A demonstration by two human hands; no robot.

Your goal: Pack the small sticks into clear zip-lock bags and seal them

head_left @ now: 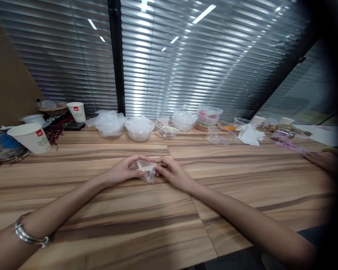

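Note:
A small clear plastic bag (pixel 148 173) with pale pieces inside is held just above the wooden table (pixel 146 225), around its middle. My left hand (pixel 127 168) grips the bag's left side between thumb and fingers. From the other side, my right hand (pixel 171 171) pinches the bag's right edge with its fingertips. What exactly the pale pieces are is too small to tell.
Along the blinds stand bowls of plastic bags (pixel 109 125), a clear bowl (pixel 140 129), stacked tubs (pixel 207 117) and white tissue (pixel 251 135). Paper cups (pixel 30 138) are at the left. Another person's hand (pixel 323 161) rests at the far right near a purple packet (pixel 290 145).

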